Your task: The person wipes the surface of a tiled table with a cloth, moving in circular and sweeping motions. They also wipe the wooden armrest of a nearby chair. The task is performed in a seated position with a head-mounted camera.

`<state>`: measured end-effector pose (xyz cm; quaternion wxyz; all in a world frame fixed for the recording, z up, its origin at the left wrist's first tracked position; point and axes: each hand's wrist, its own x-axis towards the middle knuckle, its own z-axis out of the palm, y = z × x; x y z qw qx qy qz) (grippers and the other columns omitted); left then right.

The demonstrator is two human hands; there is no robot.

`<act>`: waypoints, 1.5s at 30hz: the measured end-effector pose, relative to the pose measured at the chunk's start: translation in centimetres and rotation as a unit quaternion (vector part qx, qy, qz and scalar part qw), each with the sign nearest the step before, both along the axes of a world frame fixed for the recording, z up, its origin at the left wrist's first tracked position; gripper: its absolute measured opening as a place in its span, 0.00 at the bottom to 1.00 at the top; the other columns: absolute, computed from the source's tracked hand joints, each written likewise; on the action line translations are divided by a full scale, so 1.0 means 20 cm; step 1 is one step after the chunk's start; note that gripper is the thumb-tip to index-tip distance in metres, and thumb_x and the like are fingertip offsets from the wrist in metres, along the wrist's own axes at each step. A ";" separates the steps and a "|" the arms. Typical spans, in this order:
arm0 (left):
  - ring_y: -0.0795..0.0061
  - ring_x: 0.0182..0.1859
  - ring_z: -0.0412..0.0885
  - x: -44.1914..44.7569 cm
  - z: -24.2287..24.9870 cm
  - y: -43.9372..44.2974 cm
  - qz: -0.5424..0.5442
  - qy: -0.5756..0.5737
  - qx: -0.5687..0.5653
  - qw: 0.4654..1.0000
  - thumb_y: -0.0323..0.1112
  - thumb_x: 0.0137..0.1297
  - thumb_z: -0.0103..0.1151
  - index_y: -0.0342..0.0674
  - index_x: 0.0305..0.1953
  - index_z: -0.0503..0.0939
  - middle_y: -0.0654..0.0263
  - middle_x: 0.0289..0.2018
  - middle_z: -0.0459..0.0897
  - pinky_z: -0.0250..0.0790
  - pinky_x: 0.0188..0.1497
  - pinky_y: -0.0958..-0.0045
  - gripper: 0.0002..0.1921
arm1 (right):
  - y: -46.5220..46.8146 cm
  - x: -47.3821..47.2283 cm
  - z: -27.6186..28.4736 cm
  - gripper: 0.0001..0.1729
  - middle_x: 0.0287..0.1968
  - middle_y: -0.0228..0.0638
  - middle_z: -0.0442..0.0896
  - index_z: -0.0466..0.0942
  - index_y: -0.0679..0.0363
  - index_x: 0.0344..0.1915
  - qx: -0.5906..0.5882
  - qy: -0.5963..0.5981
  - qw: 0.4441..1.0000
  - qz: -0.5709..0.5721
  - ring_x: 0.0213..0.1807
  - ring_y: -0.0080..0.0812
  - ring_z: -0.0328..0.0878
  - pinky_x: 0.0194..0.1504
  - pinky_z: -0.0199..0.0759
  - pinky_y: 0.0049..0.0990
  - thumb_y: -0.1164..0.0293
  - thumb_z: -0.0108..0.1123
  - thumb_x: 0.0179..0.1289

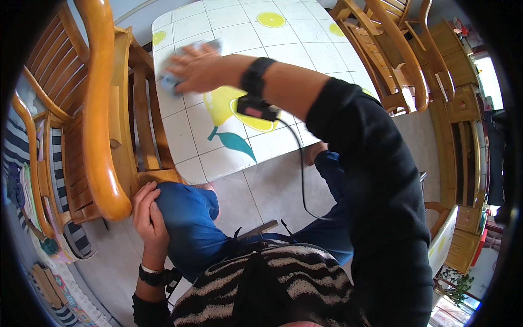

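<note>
My right hand [196, 67], blurred, lies spread over a light blue-grey cloth [170, 81] near the left edge of a table. Parts of the cloth show around the fingers and below the palm. White squares and lemon prints cover the tabletop [220, 157]; a large lemon with a green leaf is printed just below my right wrist. My left hand [149, 214] rests on the side of my bent knee in blue trousers [184, 208], holding nothing. Its fingers are slightly bent.
Wooden armchairs stand left and right of the table; the left one's thick armrest [98, 122] comes close to my left hand. A black cable [303, 171] hangs from the device [255, 108] on my right wrist. Wooden cabinets [461, 163] line the right side.
</note>
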<state>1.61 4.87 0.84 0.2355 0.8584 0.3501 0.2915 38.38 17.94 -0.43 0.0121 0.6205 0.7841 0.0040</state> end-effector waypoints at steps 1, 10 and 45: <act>0.49 0.62 0.81 0.00 0.00 0.00 -0.001 -0.003 -0.003 1.000 0.26 0.77 0.44 0.27 0.52 0.82 0.48 0.57 0.84 0.70 0.69 0.57 0.15 | 0.05 -0.07 0.00 0.39 0.85 0.33 0.55 0.59 0.37 0.82 0.016 0.039 0.998 0.056 0.85 0.51 0.49 0.80 0.46 0.61 0.39 0.47 0.77; 0.49 0.63 0.81 -0.02 0.00 0.02 -0.003 0.007 -0.013 1.000 0.26 0.78 0.43 0.26 0.52 0.82 0.47 0.58 0.83 0.70 0.69 0.56 0.15 | -0.21 1.40 -0.02 0.20 0.64 0.52 0.77 0.84 0.64 0.53 0.015 -0.221 0.973 -0.072 0.71 0.57 0.69 0.69 0.68 0.51 0.61 0.54 0.74; 0.49 0.72 0.68 -0.09 -0.05 -0.17 -0.041 0.035 0.102 0.993 0.34 0.74 0.59 0.35 0.68 0.76 0.49 0.72 0.70 0.59 0.76 0.53 0.24 | -1.48 0.36 -0.11 0.40 0.82 0.21 0.64 0.69 0.23 0.75 0.152 0.034 0.988 -0.003 0.86 0.40 0.49 0.83 0.44 0.62 0.60 0.73 0.66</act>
